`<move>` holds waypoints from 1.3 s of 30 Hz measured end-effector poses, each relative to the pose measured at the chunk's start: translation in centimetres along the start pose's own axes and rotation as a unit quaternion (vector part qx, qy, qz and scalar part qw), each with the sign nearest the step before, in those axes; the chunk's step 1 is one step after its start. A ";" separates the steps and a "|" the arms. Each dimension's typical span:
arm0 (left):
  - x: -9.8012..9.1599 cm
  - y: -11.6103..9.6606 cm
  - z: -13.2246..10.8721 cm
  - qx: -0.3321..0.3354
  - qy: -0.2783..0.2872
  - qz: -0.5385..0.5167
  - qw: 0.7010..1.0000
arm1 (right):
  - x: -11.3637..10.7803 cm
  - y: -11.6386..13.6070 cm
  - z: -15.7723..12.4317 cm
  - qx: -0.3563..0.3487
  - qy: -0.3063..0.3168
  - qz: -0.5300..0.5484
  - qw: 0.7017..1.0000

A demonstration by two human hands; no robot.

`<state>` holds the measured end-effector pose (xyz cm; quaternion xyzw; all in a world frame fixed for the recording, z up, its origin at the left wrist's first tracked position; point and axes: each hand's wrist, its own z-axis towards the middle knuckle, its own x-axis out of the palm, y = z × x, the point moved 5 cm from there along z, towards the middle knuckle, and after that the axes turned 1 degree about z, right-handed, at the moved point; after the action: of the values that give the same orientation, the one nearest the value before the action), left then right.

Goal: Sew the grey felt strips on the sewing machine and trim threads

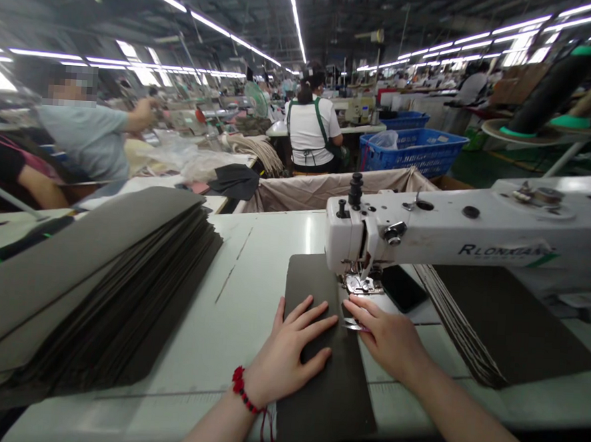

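My left hand [292, 347] lies flat with its fingers spread on a dark grey sheet panel [311, 375], which runs under the presser foot [363, 285] of a white sewing machine head [425, 235]. My right hand [388, 337] rests at the panel's right edge, close to the needle area. Small steel thread snips [353, 324] poke out from under its fingers. A tall stack of matching dark panels [96, 282] fans out at the left, and a second stack [509, 321] lies to the right under the machine arm.
A black phone [402, 289] lies on the white sewing table [253, 265] beside the presser foot. Behind the table are a cloth-lined bin [322, 189] and blue plastic crates [413, 148]. Thread cones [554, 90] stand at the upper right. Co-workers sit at other machines.
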<state>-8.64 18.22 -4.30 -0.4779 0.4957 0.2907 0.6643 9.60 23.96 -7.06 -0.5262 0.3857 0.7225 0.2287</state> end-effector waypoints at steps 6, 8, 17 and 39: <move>0.0 0.1 0.0 -0.003 -0.001 0.001 1.000 | 0.0 0.1 0.0 0.000 0.000 0.002 1.000; 0.1 0.1 0.0 -0.004 0.000 0.003 1.000 | 0.0 0.1 0.1 0.000 0.001 0.001 1.000; 0.4 0.3 0.1 -0.008 -0.004 0.004 1.000 | 0.3 0.0 0.0 0.000 0.001 0.006 1.000; 1.0 0.9 0.3 -0.027 -0.029 0.029 0.999 | 0.0 0.2 -0.1 -0.001 -0.003 0.003 1.000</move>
<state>-8.98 18.73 -5.59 -0.4727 0.4815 0.3369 0.6566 9.51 23.82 -7.00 -0.5235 0.3856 0.7251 0.2269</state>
